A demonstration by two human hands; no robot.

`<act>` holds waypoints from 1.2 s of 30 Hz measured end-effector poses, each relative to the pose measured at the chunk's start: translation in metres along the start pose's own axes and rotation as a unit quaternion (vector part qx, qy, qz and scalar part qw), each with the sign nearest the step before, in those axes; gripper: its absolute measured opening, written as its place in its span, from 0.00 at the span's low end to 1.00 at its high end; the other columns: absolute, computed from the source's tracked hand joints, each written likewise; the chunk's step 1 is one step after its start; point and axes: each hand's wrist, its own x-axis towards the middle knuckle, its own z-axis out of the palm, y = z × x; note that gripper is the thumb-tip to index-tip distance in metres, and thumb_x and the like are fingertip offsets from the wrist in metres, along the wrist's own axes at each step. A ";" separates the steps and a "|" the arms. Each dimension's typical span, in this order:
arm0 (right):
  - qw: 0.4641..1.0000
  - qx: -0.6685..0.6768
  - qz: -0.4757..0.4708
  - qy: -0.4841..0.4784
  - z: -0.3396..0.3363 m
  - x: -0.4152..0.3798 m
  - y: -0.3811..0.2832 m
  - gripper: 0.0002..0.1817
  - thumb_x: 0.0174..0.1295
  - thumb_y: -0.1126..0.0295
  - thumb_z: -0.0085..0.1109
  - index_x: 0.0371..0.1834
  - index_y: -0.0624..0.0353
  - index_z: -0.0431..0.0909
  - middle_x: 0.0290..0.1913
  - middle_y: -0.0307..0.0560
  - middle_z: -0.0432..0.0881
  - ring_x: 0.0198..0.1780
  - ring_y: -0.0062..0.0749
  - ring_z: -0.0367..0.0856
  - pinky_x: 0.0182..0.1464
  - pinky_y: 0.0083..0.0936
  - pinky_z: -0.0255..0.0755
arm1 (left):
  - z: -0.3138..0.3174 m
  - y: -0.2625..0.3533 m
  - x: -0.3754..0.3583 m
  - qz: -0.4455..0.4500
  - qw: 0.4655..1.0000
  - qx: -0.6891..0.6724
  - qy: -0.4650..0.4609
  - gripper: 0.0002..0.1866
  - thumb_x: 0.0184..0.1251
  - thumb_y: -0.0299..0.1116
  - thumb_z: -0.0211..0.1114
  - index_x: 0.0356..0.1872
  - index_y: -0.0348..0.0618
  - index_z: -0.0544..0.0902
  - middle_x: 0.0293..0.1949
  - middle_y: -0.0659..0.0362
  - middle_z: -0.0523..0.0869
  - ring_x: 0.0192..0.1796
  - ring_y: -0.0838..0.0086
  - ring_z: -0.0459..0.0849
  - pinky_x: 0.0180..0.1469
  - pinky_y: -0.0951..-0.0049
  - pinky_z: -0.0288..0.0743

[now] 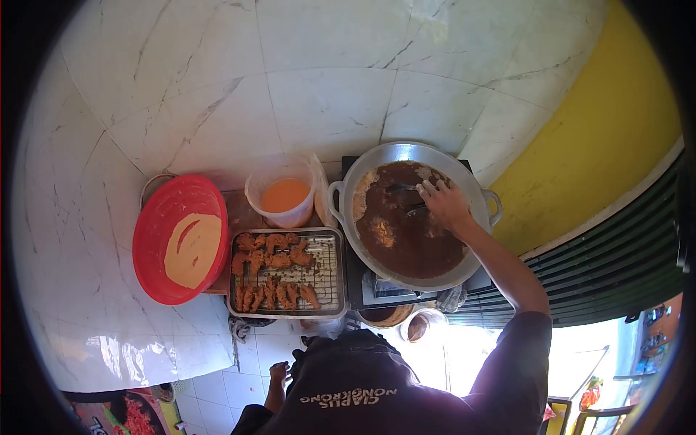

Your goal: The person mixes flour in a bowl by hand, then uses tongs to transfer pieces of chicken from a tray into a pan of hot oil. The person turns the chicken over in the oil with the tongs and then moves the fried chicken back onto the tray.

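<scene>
My right hand [444, 204] is closed on dark tongs [400, 188] over a large metal wok [478, 199] of brown oil. The tips of the tongs reach down to the oil. A fried piece [383, 232] floats left of the tongs, and pale foam lies along the wok's left side. Low in the view, close to my body, my left hand [278, 373] is curled; something dark is beside its fingers, too small to name. Left of the wok, a metal tray with a rack [330, 272] bears two rows of browned fried pieces [279, 259].
A red basin [148, 246] of pale flour stands at the left. Behind the tray is a clear plastic tub [255, 190] with orange liquid. Below the wok are round containers [429, 319]. A tiled wall [326, 101] rises behind; dark green slats [602, 264] run along the right.
</scene>
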 end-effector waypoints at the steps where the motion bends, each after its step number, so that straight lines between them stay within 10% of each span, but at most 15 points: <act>1: 1.000 0.000 0.001 0.001 0.003 0.001 0.000 0.27 0.57 0.68 0.54 0.64 0.51 0.69 0.62 0.40 0.74 0.56 0.33 0.76 0.52 0.36 0.70 | 0.000 0.002 0.000 -0.002 1.000 -0.015 0.007 0.19 0.68 0.35 0.58 0.56 0.38 0.74 0.55 0.46 0.78 0.54 0.50 0.79 0.50 0.48 0.74; 18: 0.984 0.142 0.092 -0.052 -0.019 -0.006 0.013 0.18 0.53 0.70 0.55 0.50 0.53 0.77 0.43 0.40 0.81 0.45 0.35 0.82 0.40 0.36 0.76 | -0.008 0.026 0.010 -0.083 0.972 -0.215 0.056 0.18 0.69 0.35 0.56 0.56 0.40 0.76 0.53 0.47 0.80 0.52 0.51 0.80 0.49 0.50 0.76; 30: 0.986 0.150 0.068 -0.036 -0.033 -0.014 0.003 0.23 0.50 0.67 0.60 0.52 0.54 0.77 0.44 0.39 0.80 0.45 0.35 0.81 0.49 0.33 0.73 | -0.030 0.068 0.022 0.011 0.969 -0.200 0.147 0.11 0.63 0.32 0.62 0.44 0.39 0.79 0.39 0.52 0.85 0.35 0.63 0.86 0.32 0.64 0.80; 33: 0.986 0.152 0.070 -0.014 -0.029 -0.015 0.001 0.24 0.50 0.66 0.61 0.53 0.54 0.76 0.46 0.40 0.80 0.45 0.35 0.81 0.51 0.33 0.72 | -0.043 0.116 0.002 0.171 0.962 -0.016 0.214 0.11 0.61 0.33 0.64 0.37 0.33 0.81 0.26 0.53 0.85 0.27 0.69 0.86 0.29 0.71 0.80; 36: 0.987 0.150 0.059 -0.014 -0.025 -0.014 -0.001 0.26 0.49 0.66 0.62 0.55 0.55 0.75 0.49 0.40 0.80 0.46 0.34 0.80 0.51 0.33 0.72 | -0.069 0.194 -0.041 0.215 0.971 0.017 0.106 0.12 0.63 0.36 0.63 0.36 0.35 0.82 0.26 0.54 0.85 0.28 0.72 0.86 0.29 0.74 0.78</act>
